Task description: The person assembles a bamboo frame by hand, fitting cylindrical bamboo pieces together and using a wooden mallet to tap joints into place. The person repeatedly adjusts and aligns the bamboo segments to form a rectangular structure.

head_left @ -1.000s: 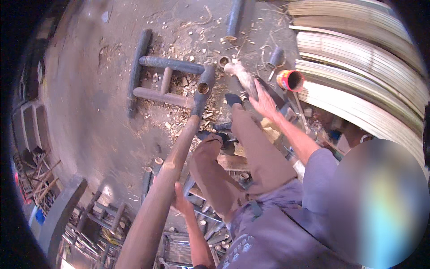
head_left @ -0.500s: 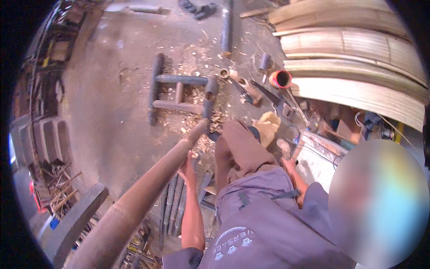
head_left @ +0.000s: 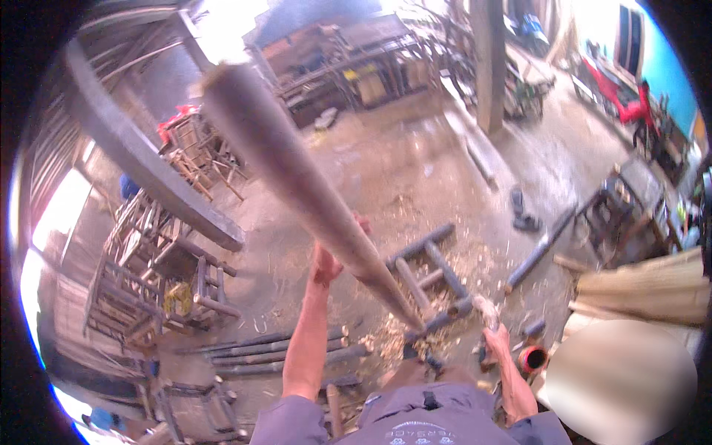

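My left hand [head_left: 331,261] is wrapped around a long brown bamboo pole [head_left: 285,170], which slants up to the far left. The pole's lower end comes down at a bamboo frame [head_left: 432,256] with crossbars that lies on the floor; whether it touches the frame cannot be told. To the right of the frame, my right hand [head_left: 498,343] is closed on a short, pale, wood-like piece [head_left: 486,311]. Its exact kind is unclear.
Wood shavings [head_left: 389,330] cover the floor around the frame. Dark bamboo poles [head_left: 282,352] lie at left, below a concrete beam [head_left: 170,185]. A red-rimmed can [head_left: 532,359] stands near split bamboo slats [head_left: 645,289] at right. Another dark pole [head_left: 538,252] lies ahead.
The view has swung up and to the left. The pole's upper end has risen, with my left hand still on it. My right hand has moved forward and now holds the pale piece.
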A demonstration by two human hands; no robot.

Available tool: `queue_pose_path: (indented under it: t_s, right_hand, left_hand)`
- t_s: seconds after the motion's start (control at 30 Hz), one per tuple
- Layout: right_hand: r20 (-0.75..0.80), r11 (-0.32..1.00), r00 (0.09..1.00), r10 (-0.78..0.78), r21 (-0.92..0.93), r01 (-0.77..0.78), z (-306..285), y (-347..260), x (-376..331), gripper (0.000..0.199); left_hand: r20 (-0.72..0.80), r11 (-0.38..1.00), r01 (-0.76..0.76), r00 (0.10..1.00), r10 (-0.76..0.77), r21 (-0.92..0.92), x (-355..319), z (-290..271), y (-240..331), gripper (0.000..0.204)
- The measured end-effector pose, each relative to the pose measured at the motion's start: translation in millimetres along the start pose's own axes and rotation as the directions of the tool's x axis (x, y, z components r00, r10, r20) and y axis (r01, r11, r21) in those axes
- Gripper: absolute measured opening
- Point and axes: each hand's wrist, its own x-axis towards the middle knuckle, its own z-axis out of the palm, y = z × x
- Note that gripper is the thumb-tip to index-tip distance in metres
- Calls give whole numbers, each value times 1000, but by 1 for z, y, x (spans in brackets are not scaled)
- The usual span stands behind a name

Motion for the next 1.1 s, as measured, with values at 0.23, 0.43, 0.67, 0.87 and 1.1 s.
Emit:
queue_pose_path:
  t_s: [0.23,0.43,0.67,0.87,1.1]
  right_hand:
    - [-69,318,324,-943,91,944,-175,-445,-82,54]
    - [-293,-175,-371,-881,-528,831,-306,-669,-195,54]
    - [-26,-173,-215,-976,-503,847,-276,-682,-311,52]
    - [15,-129,-145,-989,-551,824,-270,-673,-330,50]
    - [42,-97,-88,-995,-542,835,-283,-682,-344,49]
  left_hand:
    - [-401,670,-304,611,683,677,20,141,172,70]
    - [-445,646,-195,578,684,738,34,156,171,74]
    - [-447,626,-181,555,702,759,26,152,172,68]
    - [-437,656,-259,568,697,709,22,148,149,71]
    - [-475,695,-209,595,649,688,26,146,152,75]
